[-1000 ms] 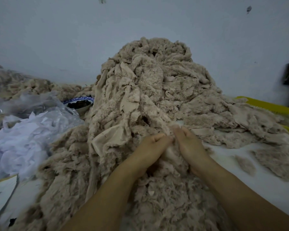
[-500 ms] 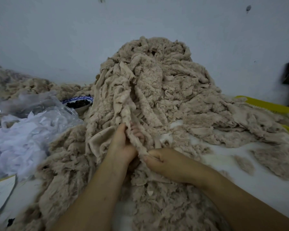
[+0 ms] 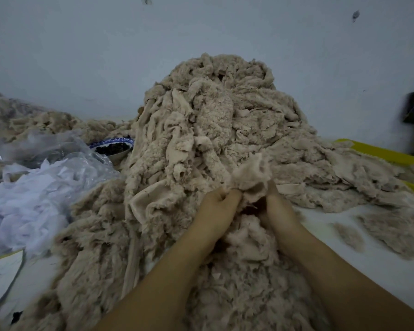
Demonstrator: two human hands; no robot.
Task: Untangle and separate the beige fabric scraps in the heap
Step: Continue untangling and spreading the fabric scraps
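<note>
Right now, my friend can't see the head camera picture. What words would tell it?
The left hand and the right hand grip one beige scrap between them, in front of a tall heap of beige fabric scraps. White scraps in plastic lie to the left.

No text, label, brand, number or sign can be read anywhere in the view. The blue marks round the rim of the bowl (image 3: 115, 141), at ten o'clock from the middle, are a blurred pattern and not letters.
</note>
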